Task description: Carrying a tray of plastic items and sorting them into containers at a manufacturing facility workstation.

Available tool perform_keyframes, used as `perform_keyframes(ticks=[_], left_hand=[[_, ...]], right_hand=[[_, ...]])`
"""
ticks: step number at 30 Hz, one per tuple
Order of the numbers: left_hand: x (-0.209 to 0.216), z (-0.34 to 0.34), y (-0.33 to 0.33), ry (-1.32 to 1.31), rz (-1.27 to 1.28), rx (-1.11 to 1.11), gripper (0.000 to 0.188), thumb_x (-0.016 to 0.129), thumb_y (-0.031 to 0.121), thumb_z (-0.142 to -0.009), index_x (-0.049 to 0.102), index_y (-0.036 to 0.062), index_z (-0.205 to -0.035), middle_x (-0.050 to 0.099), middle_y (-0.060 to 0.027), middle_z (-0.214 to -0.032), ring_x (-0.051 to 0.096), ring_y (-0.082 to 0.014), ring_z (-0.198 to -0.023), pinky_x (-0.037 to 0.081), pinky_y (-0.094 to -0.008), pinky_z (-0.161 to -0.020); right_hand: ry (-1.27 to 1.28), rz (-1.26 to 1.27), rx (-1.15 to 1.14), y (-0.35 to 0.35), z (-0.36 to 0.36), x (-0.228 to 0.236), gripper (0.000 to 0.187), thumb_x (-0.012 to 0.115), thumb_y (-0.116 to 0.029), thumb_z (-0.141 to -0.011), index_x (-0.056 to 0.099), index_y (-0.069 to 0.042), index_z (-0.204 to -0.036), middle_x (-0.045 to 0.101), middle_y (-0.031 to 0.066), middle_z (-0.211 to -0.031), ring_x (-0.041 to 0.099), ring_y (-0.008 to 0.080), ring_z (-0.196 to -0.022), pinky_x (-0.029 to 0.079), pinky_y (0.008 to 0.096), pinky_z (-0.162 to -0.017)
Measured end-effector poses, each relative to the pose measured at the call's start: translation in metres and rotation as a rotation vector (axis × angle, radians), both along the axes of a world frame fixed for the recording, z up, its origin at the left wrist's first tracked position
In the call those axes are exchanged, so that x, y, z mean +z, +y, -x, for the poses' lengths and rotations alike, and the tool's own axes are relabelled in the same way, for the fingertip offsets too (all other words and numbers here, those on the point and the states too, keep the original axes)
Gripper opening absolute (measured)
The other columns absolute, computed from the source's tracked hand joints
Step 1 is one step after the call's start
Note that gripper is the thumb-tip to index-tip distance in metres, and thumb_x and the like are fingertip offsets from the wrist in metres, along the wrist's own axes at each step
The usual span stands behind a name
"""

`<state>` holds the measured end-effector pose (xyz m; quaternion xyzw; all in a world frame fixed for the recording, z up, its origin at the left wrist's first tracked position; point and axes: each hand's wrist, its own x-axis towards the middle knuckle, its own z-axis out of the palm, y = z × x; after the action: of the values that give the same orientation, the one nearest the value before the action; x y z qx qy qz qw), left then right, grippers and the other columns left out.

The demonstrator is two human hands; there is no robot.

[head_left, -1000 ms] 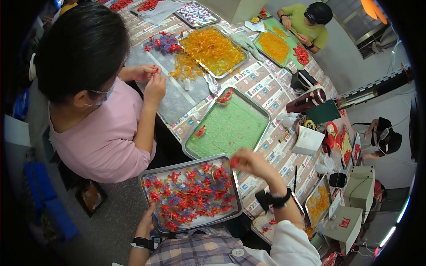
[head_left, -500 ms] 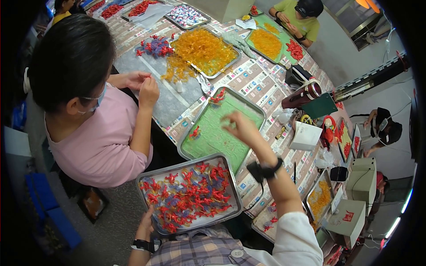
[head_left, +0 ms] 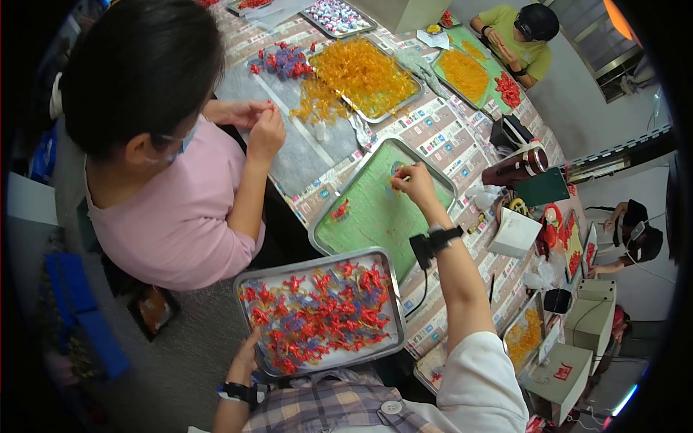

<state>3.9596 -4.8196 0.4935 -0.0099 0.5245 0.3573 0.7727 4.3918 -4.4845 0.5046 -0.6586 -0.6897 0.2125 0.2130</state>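
Observation:
My left hand (head_left: pixel 247 352) grips the left rim of a metal tray (head_left: pixel 323 261), held in front of my body. Many small red figure-like plastic pieces (head_left: pixel 296 317) with clear yellow and purple parts cover its white lining. Over a green-lined tray (head_left: pixel 361 229) on the table, my right hand (head_left: pixel 416 185) pinches a small piece (head_left: pixel 395 180) of clear yellowish and bluish plastic, mostly hidden by the fingers. One red figure-like piece (head_left: pixel 339 210) lies toward the left of that green lining. The held tray's far edge overlaps the green tray's near end.
A co-worker in pink (head_left: pixel 180 216) sits at my left, fingers together. Beyond stand a tray of orange-yellow plastic pieces (head_left: pixel 368 76) and a red-purple pile (head_left: pixel 285 61). To the right are a dark red flask (head_left: pixel 514 167), a white box (head_left: pixel 514 232) and a cable (head_left: pixel 424 289).
My right hand has closed on a piece at the green tray's far part and lifted it. The whole view has shifted, so table things appear farther right. My left hand keeps its grip.

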Motion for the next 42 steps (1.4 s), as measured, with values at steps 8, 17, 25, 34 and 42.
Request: perform_keyframes(ticks=[8, 17, 25, 34, 42], left_hand=[[-0.011, 0.013, -0.009, 0.003, -0.005, -0.005, 0.062, 0.057, 0.042, -0.081, 0.038, 0.0012, -0.124, 0.048, -0.0153, -0.12, 0.049, -0.0267, -0.109, 0.041, -0.0407, -0.09], [-0.004, 0.026, -0.022, 0.026, -0.04, 0.016, 0.062, 0.061, 0.036, -0.08, 0.037, 0.0014, -0.125, 0.047, -0.016, -0.12, 0.048, -0.0277, -0.109, 0.041, -0.0424, -0.09], [-0.003, 0.051, -0.054, -0.072, -0.09, 0.065, 0.063, 0.061, 0.037, -0.079, 0.038, 0.0015, -0.125, 0.049, -0.0146, -0.118, 0.048, -0.0262, -0.109, 0.041, -0.0422, -0.091], [-0.137, 0.111, -0.131, -0.198, 0.023, 0.266, 0.057, 0.058, 0.037, -0.082, 0.04, 0.0019, -0.123, 0.051, -0.0137, -0.116, 0.051, -0.0245, -0.106, 0.043, -0.0406, -0.088], [-0.13, 0.124, -0.132, -0.215, 0.042, 0.417, 0.054, 0.055, 0.037, -0.084, 0.043, -0.0008, -0.121, 0.054, -0.0157, -0.11, 0.052, -0.025, -0.105, 0.042, -0.0387, -0.088]], right_hand=[[0.361, 0.462, 0.571, -0.178, 0.078, 0.138, 0.014, 0.068, -0.021, -0.07, 0.064, -0.011, -0.078, 0.047, 0.0083, -0.084, 0.05, 0.0227, -0.082, 0.041, 0.0324, -0.072], [0.337, 0.443, 0.615, -0.179, 0.095, 0.154, 0.019, 0.068, -0.022, -0.072, 0.063, -0.01, -0.086, 0.052, 0.0137, -0.106, 0.054, 0.0275, -0.09, 0.043, 0.0342, -0.079], [-0.278, -0.006, 0.591, -0.061, 0.131, 0.059, 0.027, 0.065, -0.015, -0.07, 0.058, -0.011, -0.095, 0.054, 0.0127, -0.093, 0.058, 0.0288, -0.08, 0.047, 0.039, -0.069], [-0.619, -0.125, 0.179, -0.066, 0.038, -0.049, 0.025, 0.063, -0.026, -0.073, 0.058, -0.002, -0.077, 0.058, 0.0187, -0.073, 0.056, 0.0348, -0.067, 0.043, 0.0415, -0.057], [0.441, 0.72, -0.112, -0.224, 0.118, 0.082, 0.015, 0.067, -0.002, -0.07, 0.058, 0.002, -0.081, 0.061, 0.0077, -0.074, 0.06, 0.0132, -0.067, 0.049, 0.0239, -0.06]])
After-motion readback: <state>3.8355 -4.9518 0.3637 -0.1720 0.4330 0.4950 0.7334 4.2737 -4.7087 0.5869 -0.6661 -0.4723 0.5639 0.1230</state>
